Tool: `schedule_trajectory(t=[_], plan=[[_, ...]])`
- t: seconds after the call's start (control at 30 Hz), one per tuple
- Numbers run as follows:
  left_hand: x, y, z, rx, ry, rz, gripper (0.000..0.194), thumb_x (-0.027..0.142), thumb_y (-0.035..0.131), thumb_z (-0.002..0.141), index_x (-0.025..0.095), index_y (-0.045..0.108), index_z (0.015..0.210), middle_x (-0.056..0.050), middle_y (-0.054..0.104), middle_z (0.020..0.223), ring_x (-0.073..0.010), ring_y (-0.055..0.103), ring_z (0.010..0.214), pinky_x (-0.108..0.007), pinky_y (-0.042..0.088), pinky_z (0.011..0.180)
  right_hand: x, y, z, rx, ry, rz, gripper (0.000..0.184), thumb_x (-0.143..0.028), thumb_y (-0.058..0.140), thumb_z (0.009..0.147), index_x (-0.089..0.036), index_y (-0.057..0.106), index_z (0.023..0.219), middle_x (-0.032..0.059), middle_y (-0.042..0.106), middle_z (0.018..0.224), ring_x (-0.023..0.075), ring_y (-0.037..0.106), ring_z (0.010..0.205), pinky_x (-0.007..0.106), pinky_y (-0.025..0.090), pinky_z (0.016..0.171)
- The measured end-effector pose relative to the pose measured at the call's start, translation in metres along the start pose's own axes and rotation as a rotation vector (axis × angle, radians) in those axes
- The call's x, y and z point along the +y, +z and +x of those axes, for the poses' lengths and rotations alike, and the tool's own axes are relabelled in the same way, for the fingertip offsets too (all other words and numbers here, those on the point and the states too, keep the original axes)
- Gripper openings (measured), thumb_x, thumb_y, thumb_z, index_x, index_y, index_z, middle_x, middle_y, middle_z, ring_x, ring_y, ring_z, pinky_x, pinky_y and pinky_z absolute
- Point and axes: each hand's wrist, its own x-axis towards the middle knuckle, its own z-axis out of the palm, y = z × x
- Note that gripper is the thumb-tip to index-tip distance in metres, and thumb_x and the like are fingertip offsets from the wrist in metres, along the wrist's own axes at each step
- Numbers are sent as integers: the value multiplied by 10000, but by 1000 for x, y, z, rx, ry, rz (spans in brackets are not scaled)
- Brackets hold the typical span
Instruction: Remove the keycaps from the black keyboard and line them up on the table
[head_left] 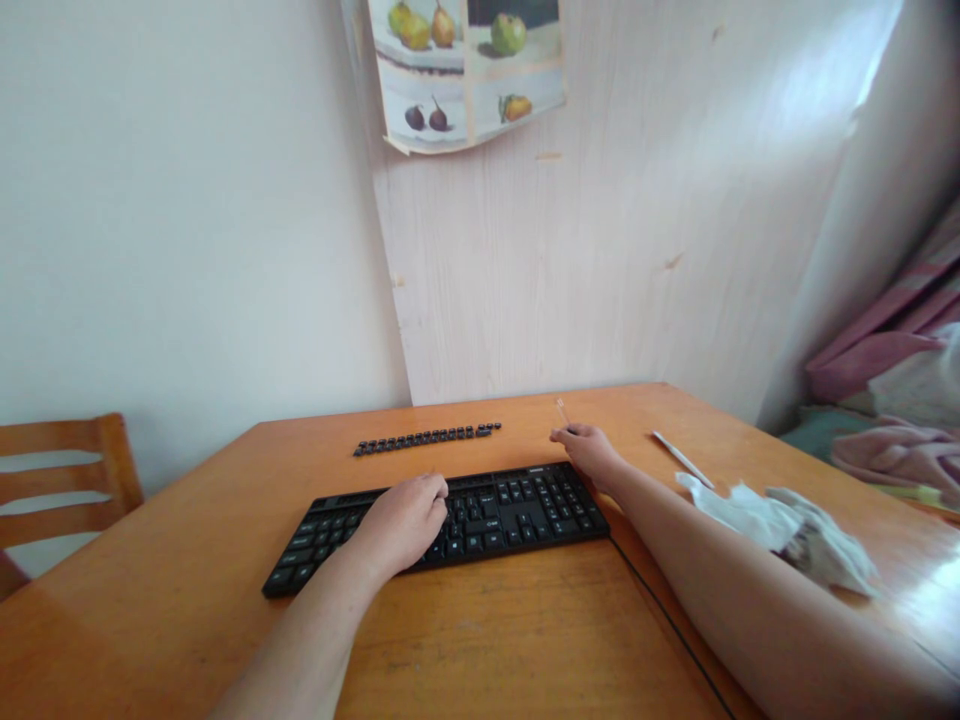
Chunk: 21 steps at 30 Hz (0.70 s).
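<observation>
1. Head view: here's the black keyboard (517,515), lying flat on the wooden desk (450,640), in front of the person, its long axis running left to right at a slant; the right end sits farther off than the left.
2. Its number pad is at the right end, its bottom row faces the person and its top edge faces the wall panel (600,270). A black cable (667,615) runs from near the close right corner toward the bottom of the view.
3. Now the left hand (401,525), draped over the middle of the keyboard, hiding keys there, fingers curled in together; whether they pinch anything, I can't tell. The left forearm (322,620) crosses the near edge.
4. And the right hand (592,455), just beyond the keyboard's far right corner, fingers pinching the dark end of a wire keycap puller (564,413), its thin wires sticking up and away.
5. Beyond the keyboard, loose black keycaps (424,438) line up in two rows, roughly left to right.
6. Over on the right, a white pen (682,460), with crumpled white tissue (750,515) near it; the right forearm (690,540) passes close by.
7. As for looks: matte black, pale legends, a small light label by the top edge, and a dark, sunken strip along the far left stretch.
</observation>
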Motion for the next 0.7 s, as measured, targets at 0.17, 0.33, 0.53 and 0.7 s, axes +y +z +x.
schedule_trajectory(t=[0.17, 0.33, 0.53, 0.7], plan=[[2, -1, 0, -6, 18, 15, 165, 201, 395, 870, 211, 540, 794, -33, 613, 814, -178, 564, 772, -278, 371, 681, 0, 0, 0, -1, -2, -9, 310, -412, 580, 703, -133, 698, 770, -41, 461, 511, 125, 397, 531, 264, 283, 535], [3, -2, 0, -3, 23, 19, 169, 200, 398, 873, 209, 547, 795, -37, 611, 825, -178, 563, 776, -277, 371, 683, -2, -1, -2, 2, -7, -15, 310, -404, 580, 709, -128, 701, 781, -37, 478, 519, 125, 405, 531, 266, 289, 535], [3, 0, 0, 4, 19, 33, 163, 210, 405, 876, 212, 549, 799, -38, 618, 832, -180, 567, 777, -277, 374, 684, -2, 0, -1, 4, -19, -19, 313, -413, 585, 705, -132, 704, 776, -6, 556, 578, 144, 468, 587, 268, 314, 561], [2, 2, 0, 16, 8, 29, 153, 214, 404, 876, 217, 545, 819, -36, 624, 842, -184, 572, 787, -276, 371, 683, 1, 0, 1, 2, -25, -16, 322, -416, 581, 703, -129, 706, 780, 2, 570, 598, 148, 476, 597, 269, 318, 568]])
